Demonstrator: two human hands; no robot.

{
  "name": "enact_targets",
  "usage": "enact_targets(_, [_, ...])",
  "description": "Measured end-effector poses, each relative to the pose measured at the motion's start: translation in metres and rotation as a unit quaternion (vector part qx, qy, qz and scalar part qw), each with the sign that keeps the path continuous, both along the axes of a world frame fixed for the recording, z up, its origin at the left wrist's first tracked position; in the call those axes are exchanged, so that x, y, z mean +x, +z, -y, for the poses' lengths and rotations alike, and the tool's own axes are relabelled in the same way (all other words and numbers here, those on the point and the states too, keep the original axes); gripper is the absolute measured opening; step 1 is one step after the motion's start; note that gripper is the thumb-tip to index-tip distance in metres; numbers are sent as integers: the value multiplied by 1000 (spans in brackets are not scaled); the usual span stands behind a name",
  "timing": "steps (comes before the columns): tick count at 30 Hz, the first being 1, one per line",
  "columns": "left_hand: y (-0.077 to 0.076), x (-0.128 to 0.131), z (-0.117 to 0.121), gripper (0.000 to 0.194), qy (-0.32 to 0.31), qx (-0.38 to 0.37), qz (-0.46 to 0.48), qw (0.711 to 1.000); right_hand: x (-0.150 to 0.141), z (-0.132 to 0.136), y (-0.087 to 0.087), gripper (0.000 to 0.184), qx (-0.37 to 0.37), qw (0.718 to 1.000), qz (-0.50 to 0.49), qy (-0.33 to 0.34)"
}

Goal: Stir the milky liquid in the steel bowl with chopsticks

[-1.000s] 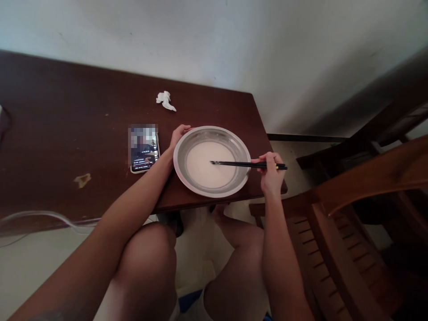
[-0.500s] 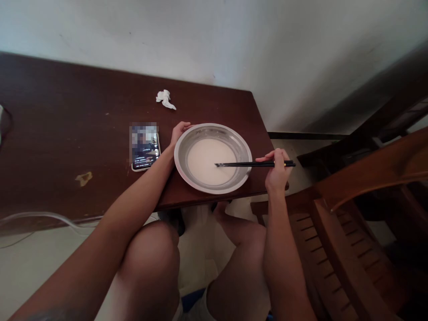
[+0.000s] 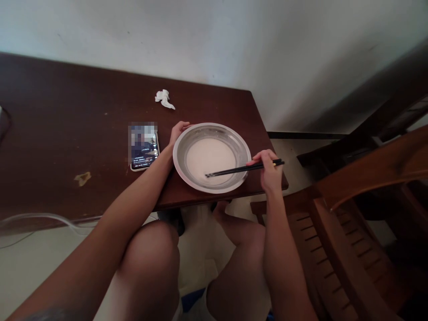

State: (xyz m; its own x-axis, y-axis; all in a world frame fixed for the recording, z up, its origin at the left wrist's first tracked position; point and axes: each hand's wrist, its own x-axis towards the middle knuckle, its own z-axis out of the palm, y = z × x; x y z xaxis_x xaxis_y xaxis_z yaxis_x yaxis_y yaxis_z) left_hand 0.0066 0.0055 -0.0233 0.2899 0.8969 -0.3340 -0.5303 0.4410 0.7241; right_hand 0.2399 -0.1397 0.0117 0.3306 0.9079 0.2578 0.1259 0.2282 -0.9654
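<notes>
A wide metal bowl (image 3: 241,149) sits on the table near its right front corner. Creamy white liquid (image 3: 210,156) covers its bottom. My left hand (image 3: 178,132) grips the bowl at its far left rim, with part of the fingers hidden behind it. Between the closed fingers of my right hand (image 3: 271,173) is a pair of black chopsticks (image 3: 230,170). They slant leftward across the bowl's right rim, and their tips are at the liquid toward the near left of the bowl.
Left of the bowl, a phone (image 3: 145,147) with a lit screen lies on the dark wooden table (image 3: 83,102). A crumpled white tissue (image 3: 164,99) is farther back, before the wall. A wooden chair (image 3: 321,232) stands at the right, and a pale cable (image 3: 43,216) runs along the left front edge.
My right hand has moved left and slightly inward with the chopsticks. Their tips have shifted from the middle of the liquid toward its near left side. My left hand remains on the bowl.
</notes>
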Motion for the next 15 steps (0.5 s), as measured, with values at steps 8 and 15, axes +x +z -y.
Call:
enact_targets(8, [0, -1, 0, 30, -2, -6, 3, 1000, 2, 2, 1, 28, 25, 998, 19, -62])
enact_targets(15, [3, -2, 2, 30, 3, -17, 0, 1000, -6, -1, 0, 25, 12, 997, 80, -14])
